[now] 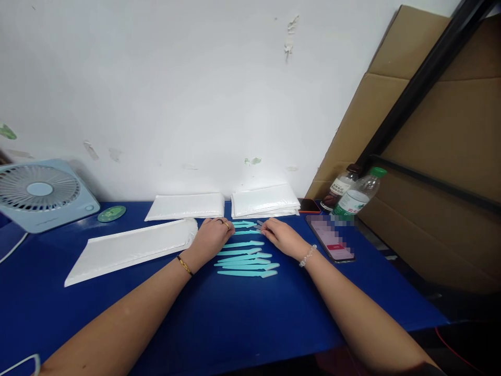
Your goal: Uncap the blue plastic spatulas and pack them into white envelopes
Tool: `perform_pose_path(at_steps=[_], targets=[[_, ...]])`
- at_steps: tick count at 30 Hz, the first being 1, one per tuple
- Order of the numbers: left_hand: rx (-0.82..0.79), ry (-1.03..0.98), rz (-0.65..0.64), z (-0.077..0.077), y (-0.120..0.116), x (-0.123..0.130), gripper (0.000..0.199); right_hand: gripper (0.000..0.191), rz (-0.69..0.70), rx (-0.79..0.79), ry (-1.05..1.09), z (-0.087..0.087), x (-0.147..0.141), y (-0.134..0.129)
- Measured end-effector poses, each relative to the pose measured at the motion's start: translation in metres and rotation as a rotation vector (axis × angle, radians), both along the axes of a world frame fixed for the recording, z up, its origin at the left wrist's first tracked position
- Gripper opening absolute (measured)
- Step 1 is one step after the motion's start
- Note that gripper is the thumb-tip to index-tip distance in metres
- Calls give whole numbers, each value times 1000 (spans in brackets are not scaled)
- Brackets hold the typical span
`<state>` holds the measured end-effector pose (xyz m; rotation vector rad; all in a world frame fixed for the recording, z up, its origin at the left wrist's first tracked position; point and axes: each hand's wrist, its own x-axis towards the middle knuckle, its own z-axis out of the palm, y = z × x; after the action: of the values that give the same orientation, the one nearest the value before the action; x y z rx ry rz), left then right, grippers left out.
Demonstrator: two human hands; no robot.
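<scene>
Several turquoise eyebrow razors (246, 273) lie on the blue table in a rough column, blade ends to the right. At the far end of the column, my left hand (211, 236) has its fingers closed on the handle end of a razor (243, 224). My right hand (282, 237) pinches at the pale blade end across from it; the fingertips partly hide the contact. Beside my left hand lies a white padded envelope (133, 245), its right end close to the knuckles.
Against the wall are two stacks of white padded envelopes (188, 204) (266, 201). A light blue fan (43, 193) and a green disc (111, 213) sit left. Two phones (309, 206) (332, 243) and two bottles (340, 189) (359, 196) stand or lie right, near cardboard (352, 120).
</scene>
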<state>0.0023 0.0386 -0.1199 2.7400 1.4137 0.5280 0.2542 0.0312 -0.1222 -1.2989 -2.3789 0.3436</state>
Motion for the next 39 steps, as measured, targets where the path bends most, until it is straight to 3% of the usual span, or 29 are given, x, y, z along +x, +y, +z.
perform_pose_path(at_steps=[4,9,17,24,28,39], targets=[[11,-20,-52,2,-3,2,26,14,61,-32,53,5,-3,-5],[-83,18,-208,0,-3,1,27,11,150,-117,22,7,-1,-7],[19,25,26,-10,6,-7,27,16,-57,80,-49,-9,-1,8],[-5,111,22,-1,4,-4,24,5,-75,106,-221,-6,-2,5],[70,178,41,-2,5,-3,29,7,-79,118,-249,-6,-3,5],[64,138,6,-3,4,-4,28,15,-90,130,-251,-7,-3,9]])
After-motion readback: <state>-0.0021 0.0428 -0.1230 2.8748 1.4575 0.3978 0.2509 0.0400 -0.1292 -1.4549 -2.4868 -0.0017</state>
